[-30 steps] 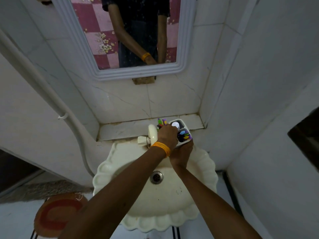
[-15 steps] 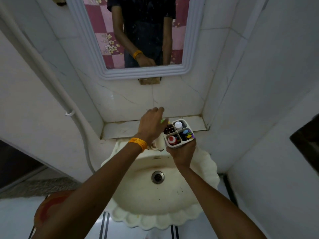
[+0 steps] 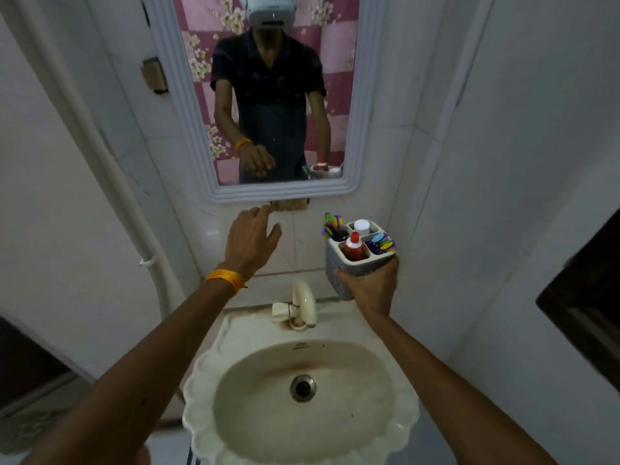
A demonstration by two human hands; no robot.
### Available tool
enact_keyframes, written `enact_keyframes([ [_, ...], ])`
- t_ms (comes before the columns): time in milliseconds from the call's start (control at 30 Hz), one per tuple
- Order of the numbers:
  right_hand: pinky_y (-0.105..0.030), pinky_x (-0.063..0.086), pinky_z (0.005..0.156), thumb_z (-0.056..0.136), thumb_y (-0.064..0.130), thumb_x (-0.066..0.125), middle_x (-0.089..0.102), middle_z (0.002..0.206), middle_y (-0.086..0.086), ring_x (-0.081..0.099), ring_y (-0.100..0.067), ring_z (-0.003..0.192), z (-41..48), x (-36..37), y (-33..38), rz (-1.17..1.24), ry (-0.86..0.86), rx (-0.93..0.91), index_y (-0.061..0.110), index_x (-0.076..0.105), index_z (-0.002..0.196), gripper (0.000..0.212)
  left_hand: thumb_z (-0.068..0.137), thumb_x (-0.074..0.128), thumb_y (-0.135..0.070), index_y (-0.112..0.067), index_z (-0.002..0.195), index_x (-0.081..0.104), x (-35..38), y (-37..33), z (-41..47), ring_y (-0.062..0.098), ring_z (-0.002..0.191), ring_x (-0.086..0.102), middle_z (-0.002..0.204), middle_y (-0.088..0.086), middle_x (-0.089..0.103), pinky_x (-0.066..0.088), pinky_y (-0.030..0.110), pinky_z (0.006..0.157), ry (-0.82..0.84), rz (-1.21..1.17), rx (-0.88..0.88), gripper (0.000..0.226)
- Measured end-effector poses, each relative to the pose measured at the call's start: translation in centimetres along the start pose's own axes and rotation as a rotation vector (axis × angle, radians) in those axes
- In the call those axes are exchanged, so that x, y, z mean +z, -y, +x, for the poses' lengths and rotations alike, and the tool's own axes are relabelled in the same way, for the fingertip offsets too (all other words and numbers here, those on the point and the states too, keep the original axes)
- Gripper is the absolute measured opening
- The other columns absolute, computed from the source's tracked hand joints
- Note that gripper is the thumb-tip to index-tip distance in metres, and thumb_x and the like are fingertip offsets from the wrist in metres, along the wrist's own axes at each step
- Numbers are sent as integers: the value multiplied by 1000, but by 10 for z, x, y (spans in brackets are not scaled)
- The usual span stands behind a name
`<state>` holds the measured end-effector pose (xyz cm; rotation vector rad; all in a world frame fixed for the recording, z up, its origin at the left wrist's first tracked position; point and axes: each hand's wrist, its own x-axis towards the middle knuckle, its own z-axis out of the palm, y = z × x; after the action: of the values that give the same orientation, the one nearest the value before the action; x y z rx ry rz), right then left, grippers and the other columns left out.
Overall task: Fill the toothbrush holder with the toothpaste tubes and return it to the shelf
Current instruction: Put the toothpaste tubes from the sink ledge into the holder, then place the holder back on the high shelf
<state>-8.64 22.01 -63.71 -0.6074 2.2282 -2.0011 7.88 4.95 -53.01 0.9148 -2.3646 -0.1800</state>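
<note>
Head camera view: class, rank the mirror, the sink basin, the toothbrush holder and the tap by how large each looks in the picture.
1. Sink basin and mirror look alike in spread; the basin is nearer, so unranked.
2. Toothbrush holder, held in the right hand.
3. Tap, slightly smaller.

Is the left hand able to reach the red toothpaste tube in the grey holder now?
Probably yes: the left hand is open and empty, and the red toothpaste tube stands exposed in the grey holder.

One holder (image 3: 349, 263) with four compartments, two toothpaste tubes (image 3: 355, 248) (caps up), one sink (image 3: 302, 391), one tap (image 3: 303, 307), one mirror (image 3: 268, 95).
</note>
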Motion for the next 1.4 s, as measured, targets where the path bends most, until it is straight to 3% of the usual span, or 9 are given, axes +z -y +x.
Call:
enact_keyframes([
  [333,-21,49,95,59,20,105,58,130,3,58,-11,117,49,-21,167,99,-91,-245,3,46,144,105,96,55,-30,-8,118,56,-110,-48,96,33,89,59,101,16,65,52,46,73,-262,22,201,31],
  [500,-15,51,84,62,21,104,57,124,6,60,-15,111,67,-30,240,141,-109,-350,3,45,142,101,96,55,-30,-10,127,57,-162,-65,129,33,101,54,114,13,65,51,47,86,-379,34,272,37],
  [633,1,48,63,65,19,102,59,120,2,61,-16,104,81,-41,296,155,-128,-420,2,45,140,95,95,42,-40,-15,120,57,-198,-75,156,32,94,57,109,10,66,51,46,77,-454,82,331,38],
  [733,-1,46,57,67,21,101,60,117,0,61,-16,100,94,-54,350,189,-176,-472,1,46,138,91,97,48,-33,-14,117,58,-232,-90,180,29,90,59,106,8,68,49,38,76,-537,143,393,30],
  [900,-31,56,82,66,37,101,60,119,-3,63,-20,105,115,-78,445,220,-303,-575,2,47,132,93,95,57,-30,-6,116,62,-293,-125,216,36,97,61,102,16,70,49,45,82,-682,120,424,33],
  [1000,-33,57,88,67,45,98,60,118,-2,63,-20,104,127,-92,499,235,-324,-595,4,47,130,91,95,54,-32,-6,114,62,-325,-146,238,35,99,61,105,16,70,49,44,82,-757,110,441,33],
  [1167,-42,61,97,63,56,96,61,125,-4,67,-26,113,150,-103,573,240,-386,-656,12,43,121,90,95,51,-36,-6,119,58,-364,-182,276,34,102,57,109,17,65,46,43,86,-775,161,502,39],
  [1267,-42,61,95,62,59,94,62,132,-8,67,-26,117,161,-105,611,264,-409,-663,8,44,131,98,98,45,-42,-6,119,57,-386,-191,301,36,104,58,112,19,65,45,45,87,-763,214,427,44],
  [1400,-36,57,87,63,62,91,60,133,-7,65,-24,111,182,-99,648,227,-426,-655,8,43,137,103,99,32,-58,-10,108,59,-399,-180,332,35,102,60,114,17,65,47,44,90,-483,318,270,56],
])
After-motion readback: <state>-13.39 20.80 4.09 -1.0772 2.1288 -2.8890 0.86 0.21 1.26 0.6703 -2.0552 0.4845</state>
